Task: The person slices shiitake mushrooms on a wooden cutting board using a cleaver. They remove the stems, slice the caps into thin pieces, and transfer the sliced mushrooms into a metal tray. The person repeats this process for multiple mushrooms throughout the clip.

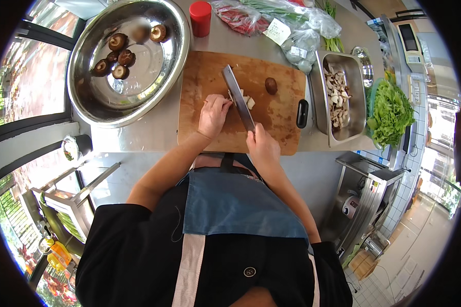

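My right hand [264,147] grips the handle of a cleaver [239,98], its blade pointing away from me over a wooden cutting board [215,140]. Left of the blade, the curled fingers of my left hand [213,115] press on a mushroom piece, mostly hidden by fingers and blade. Pale cut mushroom pieces [249,102] lie against the blade's right side. A whole brown mushroom [271,86] rests farther right on the board. Sliced mushrooms [337,96] lie in a rectangular steel pan [322,126] right of the board.
A large steel basin [128,122] at left holds several shiitake mushrooms [118,41]. Behind the board stand a red-lidded jar [200,19] and plastic bags of vegetables [249,19]. Lettuce [391,113] sits beyond the pan. The board has a black handle [302,113] on its right edge.
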